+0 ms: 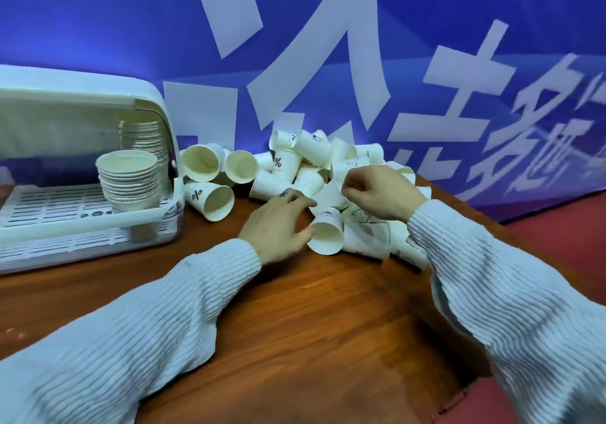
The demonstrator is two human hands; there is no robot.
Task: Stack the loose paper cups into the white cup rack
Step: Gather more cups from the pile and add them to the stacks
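Note:
A heap of loose white paper cups (pixel 311 168) lies on the wooden table against the blue backdrop, most of them on their sides. The white cup rack (pixel 49 214) stands at the left with its lid up. It holds a short cup stack (pixel 128 177) in front and a taller stack (pixel 144 135) behind. My left hand (pixel 278 223) rests with fingers apart at the heap's near edge, thumb touching a cup lying on its side (pixel 326 235). My right hand (pixel 383 194) is curled on top of the heap; its fingertips are hidden among the cups.
Three cups (pixel 213 200) lie loose between the rack and the heap. The brown table top (pixel 311 309) extends toward me between my sleeves. Its right edge runs diagonally, with red floor (pixel 557 243) beyond. The backdrop stands right behind the heap.

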